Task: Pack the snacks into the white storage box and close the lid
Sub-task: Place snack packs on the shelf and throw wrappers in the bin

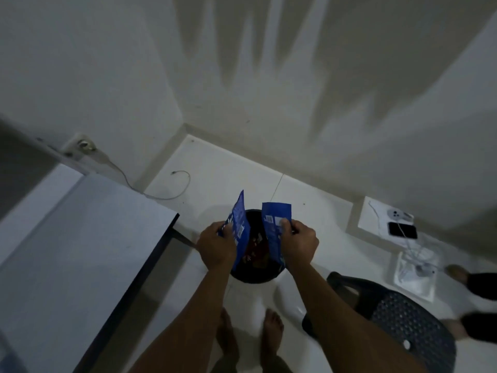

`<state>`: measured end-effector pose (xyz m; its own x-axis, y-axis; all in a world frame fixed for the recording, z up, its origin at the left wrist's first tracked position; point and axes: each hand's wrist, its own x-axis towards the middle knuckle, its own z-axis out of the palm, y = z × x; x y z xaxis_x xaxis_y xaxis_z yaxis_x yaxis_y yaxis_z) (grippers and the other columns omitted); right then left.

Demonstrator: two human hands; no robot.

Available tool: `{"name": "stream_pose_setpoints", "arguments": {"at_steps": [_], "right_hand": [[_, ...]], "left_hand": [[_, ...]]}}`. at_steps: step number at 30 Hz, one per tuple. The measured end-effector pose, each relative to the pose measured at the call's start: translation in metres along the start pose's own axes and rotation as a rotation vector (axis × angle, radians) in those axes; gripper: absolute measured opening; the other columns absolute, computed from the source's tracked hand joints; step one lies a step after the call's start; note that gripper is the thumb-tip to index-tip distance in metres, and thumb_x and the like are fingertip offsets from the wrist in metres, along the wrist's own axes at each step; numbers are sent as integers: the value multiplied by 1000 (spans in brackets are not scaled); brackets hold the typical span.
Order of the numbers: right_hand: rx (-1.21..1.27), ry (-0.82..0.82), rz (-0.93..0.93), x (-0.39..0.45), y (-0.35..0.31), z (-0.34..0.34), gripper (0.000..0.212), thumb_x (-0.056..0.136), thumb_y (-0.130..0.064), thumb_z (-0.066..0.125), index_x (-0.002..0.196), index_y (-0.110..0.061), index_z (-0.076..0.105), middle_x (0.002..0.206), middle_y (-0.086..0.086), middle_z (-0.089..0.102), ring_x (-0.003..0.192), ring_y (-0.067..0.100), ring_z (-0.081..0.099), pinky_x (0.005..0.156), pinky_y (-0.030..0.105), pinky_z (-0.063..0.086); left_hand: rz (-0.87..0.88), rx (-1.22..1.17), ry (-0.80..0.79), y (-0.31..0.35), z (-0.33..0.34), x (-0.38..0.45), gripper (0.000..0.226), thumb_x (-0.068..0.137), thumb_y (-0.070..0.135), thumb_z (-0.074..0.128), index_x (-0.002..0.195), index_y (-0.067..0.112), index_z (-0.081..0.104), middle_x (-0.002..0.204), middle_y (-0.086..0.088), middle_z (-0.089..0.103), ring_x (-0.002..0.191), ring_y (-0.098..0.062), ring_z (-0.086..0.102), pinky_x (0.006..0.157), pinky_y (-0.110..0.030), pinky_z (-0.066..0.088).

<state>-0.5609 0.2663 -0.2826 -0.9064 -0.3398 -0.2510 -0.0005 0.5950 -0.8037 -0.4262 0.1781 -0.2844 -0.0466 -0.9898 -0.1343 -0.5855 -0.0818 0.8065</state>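
I stand over a round black bin on the white floor. My left hand grips a blue snack packet held upright over the bin's left side. My right hand pinches a second blue packet over the bin's right side. Red and dark wrappers show inside the bin between the two packets. No white storage box shows in this view.
A grey table with a dark edge fills the left. A dark perforated plastic chair stands at the lower right. A phone, a charger and cables lie on a low white board at the right. Another person's feet show at the right edge.
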Motion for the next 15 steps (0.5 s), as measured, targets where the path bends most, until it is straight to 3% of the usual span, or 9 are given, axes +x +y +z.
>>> {"name": "stream_pose_setpoints", "arguments": {"at_steps": [3, 5, 10, 15], "right_hand": [[-34, 8, 28, 12, 28, 25, 29, 95, -25, 61, 81, -3, 74, 67, 7, 66, 62, 22, 59, 52, 16, 38], [-50, 12, 45, 17, 42, 39, 25, 94, -25, 62, 88, -5, 77, 70, 5, 68, 62, 16, 58, 51, 9, 32], [-91, -34, 68, 27, 65, 59, 37, 91, -36, 67, 116, -10, 72, 106, 6, 75, 95, 19, 69, 79, 17, 44], [-28, -99, 76, 5, 13, 21, 39, 90, -37, 69, 119, -10, 71, 110, 6, 74, 102, 21, 68, 89, 23, 47]], "left_hand": [[-67, -6, -43, -26, 30, 11, 13, 89, 16, 68, 91, 5, 74, 87, -11, 73, 79, -26, 67, 69, -34, 56], [-98, -4, -63, -39, 46, 17, 12, 88, 16, 68, 90, 5, 74, 87, -11, 73, 80, -26, 67, 69, -33, 56], [-118, -41, -126, -56, 65, 25, 30, 82, 23, 77, 106, 4, 72, 102, -10, 71, 93, -24, 66, 81, -37, 57], [-119, -120, -85, -7, 21, 12, 33, 81, 26, 78, 106, 6, 73, 103, -10, 71, 95, -25, 65, 83, -40, 57]]}}
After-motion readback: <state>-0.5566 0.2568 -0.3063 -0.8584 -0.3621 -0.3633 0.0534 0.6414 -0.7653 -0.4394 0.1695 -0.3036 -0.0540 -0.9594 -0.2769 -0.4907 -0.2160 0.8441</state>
